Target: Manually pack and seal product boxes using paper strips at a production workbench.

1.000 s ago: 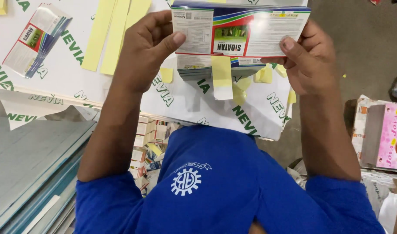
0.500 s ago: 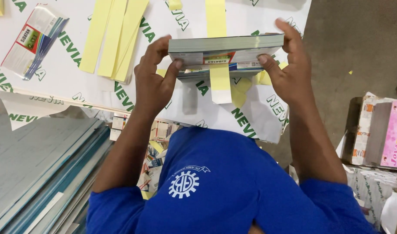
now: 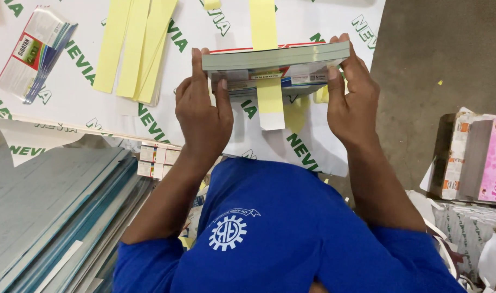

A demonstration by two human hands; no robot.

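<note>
Head view: looking down at a white sheet (image 3: pixel 85 103) on the floor.
Far left: small bundle (image 3: pixel 34 51), then yellow strips (image 3: pixel 131 49).
Left hand (image 3: pixel 203 116): closed on the stack's left end.
Stack (image 3: pixel 275 57): flat cartons, held level above the sheet, over one yellow strip (image 3: pixel 267 65).
Right hand (image 3: pixel 353 100): gripping the right end.

Stack of flat printed cartons (image 3: pixel 275 57): thick, edges squared, grey-green edge facing camera, red-and-white print on top face. Held level and horizontal above white printed sheet, ends pressed between both hands. Yellow paper strip (image 3: pixel 269 97) runs across its middle, end hanging below.
</note>
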